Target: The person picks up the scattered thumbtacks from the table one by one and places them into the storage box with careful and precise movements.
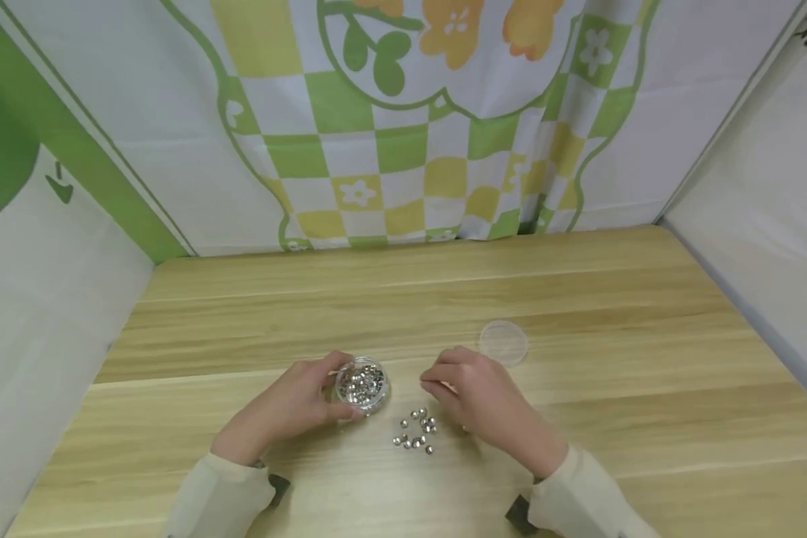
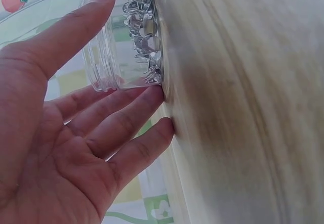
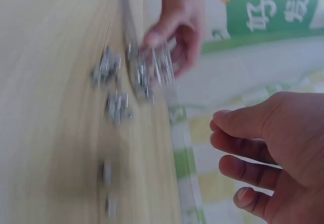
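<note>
In the head view, my left hand [image 1: 302, 396] grips a small clear round jar [image 1: 363, 407] standing on the table. Thumb and fingers lie on opposite sides of its wall, as the left wrist view shows. Inside are many small shiny silver round pieces [image 2: 144, 29]; their exact kind is unclear. A loose cluster of the same pieces [image 1: 417, 441] lies on the wood just right of the jar. Above and right of that cluster hovers my right hand [image 1: 477, 392], thumb and forefinger tips together, other fingers curled. Nothing shows between those fingertips.
A clear round lid [image 1: 504, 343] lies flat behind my right hand. In the right wrist view, two separate silver pieces [image 3: 107, 172] rest apart from the cluster. Patterned cloth [image 1: 390, 172] hangs along the back edge of the wooden table [image 1: 309, 299], with white panels at both sides.
</note>
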Available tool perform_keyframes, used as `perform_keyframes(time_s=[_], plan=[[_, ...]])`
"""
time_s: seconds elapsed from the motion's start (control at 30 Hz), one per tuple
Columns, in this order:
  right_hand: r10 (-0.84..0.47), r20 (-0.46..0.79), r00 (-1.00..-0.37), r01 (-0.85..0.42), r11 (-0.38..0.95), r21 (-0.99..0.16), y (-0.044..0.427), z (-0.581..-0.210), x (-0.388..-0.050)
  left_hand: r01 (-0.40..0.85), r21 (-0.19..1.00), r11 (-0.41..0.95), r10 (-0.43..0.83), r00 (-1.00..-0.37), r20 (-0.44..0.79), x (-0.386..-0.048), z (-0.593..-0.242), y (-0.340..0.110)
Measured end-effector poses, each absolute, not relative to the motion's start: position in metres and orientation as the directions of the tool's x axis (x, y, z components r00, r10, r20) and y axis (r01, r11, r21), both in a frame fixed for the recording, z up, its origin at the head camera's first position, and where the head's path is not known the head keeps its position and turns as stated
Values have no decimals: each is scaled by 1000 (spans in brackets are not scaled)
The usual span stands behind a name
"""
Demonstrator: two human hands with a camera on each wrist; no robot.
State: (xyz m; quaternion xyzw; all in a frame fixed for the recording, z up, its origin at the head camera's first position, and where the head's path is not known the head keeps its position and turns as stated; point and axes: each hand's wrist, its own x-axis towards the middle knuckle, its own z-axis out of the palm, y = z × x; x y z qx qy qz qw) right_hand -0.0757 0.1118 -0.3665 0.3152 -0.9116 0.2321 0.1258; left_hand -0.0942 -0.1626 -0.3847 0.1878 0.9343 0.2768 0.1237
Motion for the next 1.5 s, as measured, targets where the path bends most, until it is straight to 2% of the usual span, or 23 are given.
perform_keyframes(time_s=[0.2, 0.43, 0.57, 0.7, 0.87, 0.97, 1.17, 1.5], plan=[[-464, 429, -775, -611, 725, -319, 154, -371, -62, 283, 567, 774, 417, -901, -120, -92, -382, -165], [-523, 263, -811, -583, 759, -291, 166, -378, -50, 299, 576, 761, 431, -896, -104, -92, -384, -164], [-514, 192, -836, -549, 791, -272, 167, -385, -48, 294, 574, 764, 424, -899, -104, -92, -384, -163], [-509, 167, -844, -536, 802, -262, 167, -390, -48, 293, 576, 764, 423, -900, -103, -92, -384, -162], [-529, 195, -826, -563, 792, -235, 165, -390, -51, 289, 577, 764, 419, -902, -102, -91, -383, -162], [-526, 235, -817, -572, 789, -223, 158, -386, -57, 296, 571, 766, 424, -900, -103, -91, -383, -163], [-526, 360, -771, -627, 726, -283, 118, -365, -71, 289, 570, 769, 419, -901, -109, -91, -382, -166], [-657, 284, -698, -716, 649, -259, 46, -357, -91, 309, 585, 750, 447, -888, -104, -94, -388, -165]])
